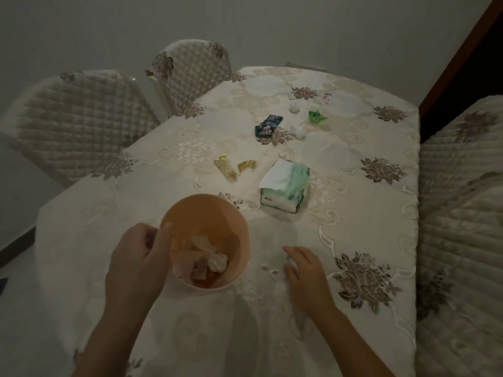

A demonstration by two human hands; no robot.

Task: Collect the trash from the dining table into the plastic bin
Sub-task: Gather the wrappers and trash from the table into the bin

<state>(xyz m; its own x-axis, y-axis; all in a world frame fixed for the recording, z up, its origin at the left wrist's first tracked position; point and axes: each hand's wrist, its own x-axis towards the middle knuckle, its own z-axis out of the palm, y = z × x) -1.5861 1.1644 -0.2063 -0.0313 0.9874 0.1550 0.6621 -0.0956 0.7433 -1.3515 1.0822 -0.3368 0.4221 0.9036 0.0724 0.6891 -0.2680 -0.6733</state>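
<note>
A peach plastic bin (234,227) stands on the dining table (353,213) in front of me, holding crumpled tissue and paper scraps. My left hand (138,257) grips its left rim, thumb over the edge. My right hand (304,270) rests on the cloth to the bin's right, fingers curled over a small pale scrap; small white bits (272,270) lie just left of it. Farther off lie two gold wrappers (226,167), a dark blue wrapper (268,126), a green wrapper (315,115), white crumpled tissues (298,130) and a small red-white wrapper (327,97).
A green-and-white tissue pack (285,186) sits mid-table, right of the gold wrappers. Quilted chairs stand at the far left (81,118), at the back (190,74) and along the right side (460,186). A dark wooden door frame (462,58) runs along the upper right.
</note>
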